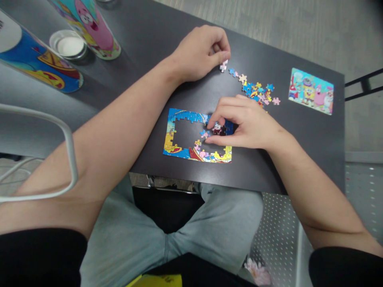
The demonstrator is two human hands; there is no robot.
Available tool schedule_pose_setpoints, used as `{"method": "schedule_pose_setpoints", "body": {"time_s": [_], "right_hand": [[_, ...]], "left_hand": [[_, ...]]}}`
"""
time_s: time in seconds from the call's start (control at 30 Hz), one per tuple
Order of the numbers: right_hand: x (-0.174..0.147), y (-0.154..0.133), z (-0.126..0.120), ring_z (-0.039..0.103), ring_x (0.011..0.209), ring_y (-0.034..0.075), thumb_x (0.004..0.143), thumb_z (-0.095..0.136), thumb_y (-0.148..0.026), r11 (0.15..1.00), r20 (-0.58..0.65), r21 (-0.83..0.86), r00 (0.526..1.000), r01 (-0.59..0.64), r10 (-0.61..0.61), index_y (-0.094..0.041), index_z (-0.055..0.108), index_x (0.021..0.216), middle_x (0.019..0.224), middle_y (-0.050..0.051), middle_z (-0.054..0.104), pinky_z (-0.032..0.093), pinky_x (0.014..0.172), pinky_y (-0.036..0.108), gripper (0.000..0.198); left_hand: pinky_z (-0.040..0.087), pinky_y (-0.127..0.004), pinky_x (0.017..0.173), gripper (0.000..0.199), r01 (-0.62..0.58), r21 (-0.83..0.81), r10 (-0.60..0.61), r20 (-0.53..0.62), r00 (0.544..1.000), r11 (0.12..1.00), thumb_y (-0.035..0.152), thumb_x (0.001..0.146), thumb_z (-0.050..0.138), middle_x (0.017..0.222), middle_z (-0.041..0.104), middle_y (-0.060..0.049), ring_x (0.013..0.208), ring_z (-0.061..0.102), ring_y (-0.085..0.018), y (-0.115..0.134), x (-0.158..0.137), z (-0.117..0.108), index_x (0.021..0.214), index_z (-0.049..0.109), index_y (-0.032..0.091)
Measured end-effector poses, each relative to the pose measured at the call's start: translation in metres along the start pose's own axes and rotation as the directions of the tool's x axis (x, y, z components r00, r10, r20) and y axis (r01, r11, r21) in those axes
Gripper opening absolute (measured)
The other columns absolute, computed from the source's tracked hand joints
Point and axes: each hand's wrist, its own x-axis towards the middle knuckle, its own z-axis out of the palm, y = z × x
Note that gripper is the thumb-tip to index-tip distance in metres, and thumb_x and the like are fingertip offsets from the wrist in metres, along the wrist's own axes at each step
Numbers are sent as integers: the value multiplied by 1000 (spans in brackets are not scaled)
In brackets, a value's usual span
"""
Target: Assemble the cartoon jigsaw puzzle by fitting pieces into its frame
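A partly built jigsaw puzzle (182, 137) lies on the dark table (149, 36); its coloured border is joined and its middle is bare. My right hand (248, 123) rests on the puzzle's right side, fingertips pressing a small dark piece (217, 128) inside the frame. My left hand (199, 54) is farther back, pinching a pale puzzle piece (223, 65) between thumb and fingers just above the table. Several loose pieces (257, 91) lie scattered behind my right hand.
A small cartoon reference picture (311, 91) lies at the table's right. Two printed tubes (38, 59) (92, 26) and a round lid (68, 44) stand at the back left. A white chair rail (64, 131) is at left. The table's front edge is near my knees.
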Motion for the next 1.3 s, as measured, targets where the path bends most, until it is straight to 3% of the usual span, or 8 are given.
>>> {"method": "schedule_pose_setpoints", "body": {"time_s": [0.17, 0.37, 0.67, 0.97, 1.3], "right_hand": [[0, 0, 0, 81, 96, 29, 111, 94, -49, 999, -5, -12, 999, -41, 40, -30, 91, 115, 106, 5, 87, 56, 98, 49, 20], [1, 0, 0, 75, 89, 27, 110, 94, -50, 999, -13, 17, 999, -46, 46, -30, 95, 121, 100, 4, 81, 57, 90, 46, 23], [1, -2, 2, 74, 86, 26, 111, 93, -47, 997, -17, 74, 999, -31, 33, -30, 94, 115, 98, 3, 80, 58, 88, 45, 17], [1, -3, 5, 69, 84, 26, 110, 97, -44, 997, -96, -7, 992, -83, 82, -29, 92, 116, 91, 2, 72, 55, 83, 44, 17], [0, -1, 8, 67, 80, 25, 112, 94, -38, 998, -136, -53, 990, -43, 36, -30, 91, 117, 90, 1, 70, 53, 81, 44, 10]], "left_hand": [[42, -34, 84, 31, -1, 1, 1, 6, 1000, 1000, -10, 105, 81, 87, 85, -1, 82, 71, -18, 1, -1, -1, 97, 84, 20], [43, -36, 86, 32, -2, -3, 2, 0, 1000, 1000, -12, 105, 81, 86, 85, -2, 82, 73, -19, 1, 0, 0, 97, 84, 19], [43, -36, 87, 32, 3, -15, -3, 2, 1000, 1000, -11, 105, 81, 86, 85, -2, 83, 74, -19, 1, 0, 1, 96, 84, 19], [43, -35, 86, 32, 24, 2, -24, 9, 1000, 1000, -12, 106, 81, 87, 85, -2, 84, 75, -19, 5, -1, 1, 98, 84, 18], [43, -34, 88, 33, 85, 11, -85, 37, 996, 996, -8, 106, 78, 89, 84, -2, 87, 71, -20, 15, -1, -2, 94, 79, 23]]}}
